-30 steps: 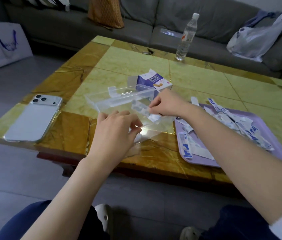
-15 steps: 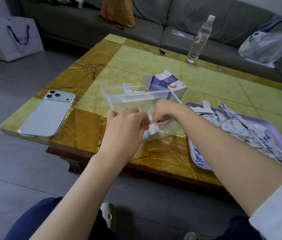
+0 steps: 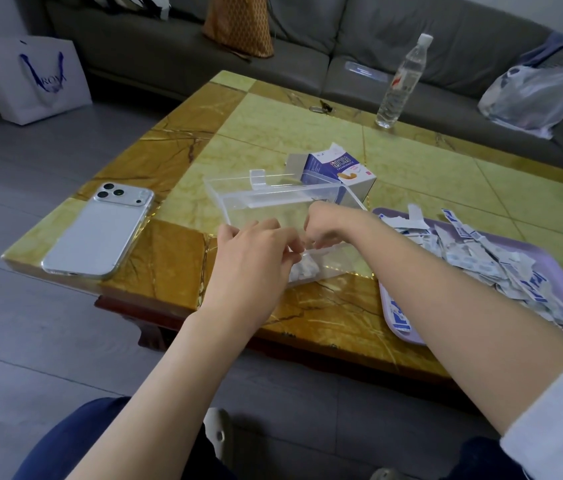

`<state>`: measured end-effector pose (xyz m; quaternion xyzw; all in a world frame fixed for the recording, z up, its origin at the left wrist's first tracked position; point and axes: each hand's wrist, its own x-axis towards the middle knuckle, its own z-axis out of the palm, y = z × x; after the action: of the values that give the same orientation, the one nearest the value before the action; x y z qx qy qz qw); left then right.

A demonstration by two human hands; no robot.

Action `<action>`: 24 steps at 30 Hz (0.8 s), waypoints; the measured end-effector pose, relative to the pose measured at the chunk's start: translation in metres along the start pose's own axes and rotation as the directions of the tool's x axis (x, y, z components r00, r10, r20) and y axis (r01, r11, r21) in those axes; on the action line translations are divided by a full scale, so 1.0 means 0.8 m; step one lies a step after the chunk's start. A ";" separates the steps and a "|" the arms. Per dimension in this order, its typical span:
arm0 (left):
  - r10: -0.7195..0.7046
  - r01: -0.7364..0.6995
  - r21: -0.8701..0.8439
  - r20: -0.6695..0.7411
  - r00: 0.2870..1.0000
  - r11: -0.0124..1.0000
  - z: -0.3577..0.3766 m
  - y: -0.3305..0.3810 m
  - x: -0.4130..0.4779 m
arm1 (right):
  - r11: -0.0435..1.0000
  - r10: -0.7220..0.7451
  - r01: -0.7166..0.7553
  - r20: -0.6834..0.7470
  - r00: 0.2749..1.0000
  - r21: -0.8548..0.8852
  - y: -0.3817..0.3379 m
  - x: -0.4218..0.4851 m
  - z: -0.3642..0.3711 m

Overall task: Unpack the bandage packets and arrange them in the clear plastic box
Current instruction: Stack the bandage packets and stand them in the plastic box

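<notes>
A clear plastic box lies on the table, its near end under my hands. A few white bandage packets lie inside that near end. My left hand and my right hand meet fingertip to fingertip just above them, fingers curled, pinching one small pale packet that is mostly hidden between them. A heap of blue-and-white bandage packets fills a purple tray to the right of the box. The opened blue-and-white bandage carton stands just behind the box.
A phone lies face down at the table's left front corner. A water bottle and a small key are at the far edge. Behind are a grey sofa with a plastic bag and a white paper bag on the floor.
My right hand came back from deeper in the box to its near end. My left hand closed in, and both now pinch a packet together.
</notes>
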<state>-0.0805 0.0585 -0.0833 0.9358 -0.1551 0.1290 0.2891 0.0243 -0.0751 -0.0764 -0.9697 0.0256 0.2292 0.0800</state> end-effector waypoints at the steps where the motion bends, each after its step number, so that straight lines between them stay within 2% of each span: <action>1: 0.002 -0.002 0.000 -0.001 1.000 1.000 0.000 0.000 0.000 | 1.000 -0.013 0.013 0.014 1.000 0.028 0.001 0.000 0.000; 4: 0.006 -0.006 0.002 -0.005 1.000 1.000 0.000 0.000 0.000 | 0.992 -0.042 0.035 0.055 0.998 0.122 0.003 0.000 -0.001; 11: 0.018 -0.018 0.003 -0.033 0.999 1.000 0.002 -0.001 0.000 | 0.986 -0.046 0.031 0.091 0.995 0.164 0.010 0.001 -0.005; 13: 0.025 -0.025 0.009 -0.047 0.999 1.000 0.003 -0.001 0.000 | 0.991 -0.085 0.085 0.002 0.996 0.107 0.013 -0.004 -0.008; 15: 0.046 -0.043 0.034 -0.074 0.996 0.998 0.004 -0.001 -0.001 | 0.976 -0.161 0.185 -0.190 0.969 0.118 0.021 -0.014 -0.011; 17: 0.086 -0.075 0.102 -0.109 0.990 0.992 0.009 0.001 0.000 | 0.933 -0.215 0.309 -0.404 0.889 0.184 0.035 -0.034 -0.013; 20: 0.115 -0.086 0.198 -0.142 0.983 0.977 0.016 0.008 0.001 | 0.869 -0.272 0.475 -0.668 0.693 0.138 0.062 -0.067 -0.002; 22: 0.150 -0.113 0.203 -0.179 0.972 0.973 0.021 0.015 0.002 | 0.841 -0.281 0.536 -0.782 0.556 0.078 0.086 -0.084 0.009; 24: 0.216 -0.177 0.194 -0.202 0.955 0.965 0.027 0.026 0.004 | 0.851 -0.256 0.522 -0.830 0.496 0.049 0.113 -0.094 0.020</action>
<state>-0.0819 0.0291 -0.0891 0.9170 -0.2025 0.2737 0.2077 -0.0581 -0.1604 -0.0699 -0.9226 -0.1299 -0.2604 0.2533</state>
